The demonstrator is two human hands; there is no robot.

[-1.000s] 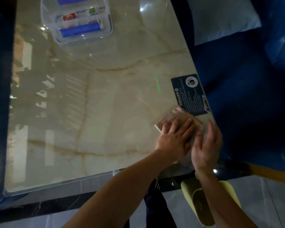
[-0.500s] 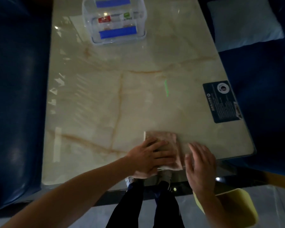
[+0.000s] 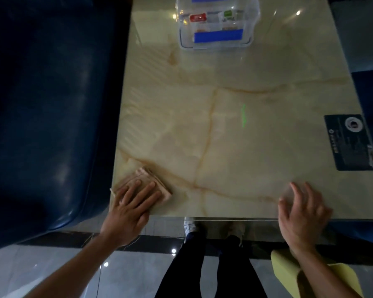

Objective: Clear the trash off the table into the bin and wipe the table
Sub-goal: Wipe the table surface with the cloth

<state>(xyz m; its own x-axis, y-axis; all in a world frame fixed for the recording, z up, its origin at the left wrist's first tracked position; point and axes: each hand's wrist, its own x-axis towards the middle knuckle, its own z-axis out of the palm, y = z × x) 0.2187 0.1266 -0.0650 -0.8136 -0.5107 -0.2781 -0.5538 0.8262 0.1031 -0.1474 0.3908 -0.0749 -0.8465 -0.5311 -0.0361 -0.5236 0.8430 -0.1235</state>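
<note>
A folded pinkish-brown cloth (image 3: 148,178) lies at the near left corner of the marble table (image 3: 246,158). My left hand (image 3: 129,211) presses flat on it, fingers spread over the cloth. A thin stick (image 3: 111,191) pokes out at the table's left edge beside that hand. My right hand (image 3: 302,214) hovers at the near right edge, fingers apart, holding nothing. Just below it, off the table, stands the yellow bin (image 3: 284,267), partly hidden by my right forearm.
A clear plastic box (image 3: 218,24) with blue strips and small packets stands at the far middle. A dark sticker (image 3: 351,143) is fixed near the right edge. A dark blue sofa (image 3: 41,104) flanks the left side, and a pale cushion (image 3: 362,35) lies at the right.
My left hand has slid the cloth along the near edge from the right corner to the left corner. My right hand has stayed near the right edge above the bin.
</note>
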